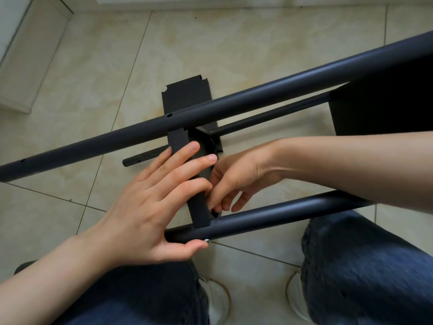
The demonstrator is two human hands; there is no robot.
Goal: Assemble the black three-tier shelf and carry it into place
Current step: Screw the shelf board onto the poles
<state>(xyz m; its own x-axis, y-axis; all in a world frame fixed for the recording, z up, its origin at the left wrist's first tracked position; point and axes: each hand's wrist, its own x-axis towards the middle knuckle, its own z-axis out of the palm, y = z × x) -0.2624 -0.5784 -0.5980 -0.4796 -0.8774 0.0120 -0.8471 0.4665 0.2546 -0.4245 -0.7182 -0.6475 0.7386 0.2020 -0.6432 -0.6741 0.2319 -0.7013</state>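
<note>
The black shelf frame lies on its side over the tiled floor. A long upper tube (246,99) crosses the view, and a nearer tube (269,216) runs by my knees. A black shelf panel (185,95) stands on edge between them. My left hand (154,202) lies with its fingers across the panel's edge, and its thumb presses a small silver screw (207,240) under the near tube. My right hand (234,181) reaches behind the panel, fingers curled at the joint with the near tube. What those fingers pinch is hidden.
A thinner black tube (269,116) runs behind the upper one, its free end (126,162) on the floor. Another black panel (384,99) fills the right side. A white cabinet base (28,55) stands far left. My knees and white shoes (218,299) are at the bottom.
</note>
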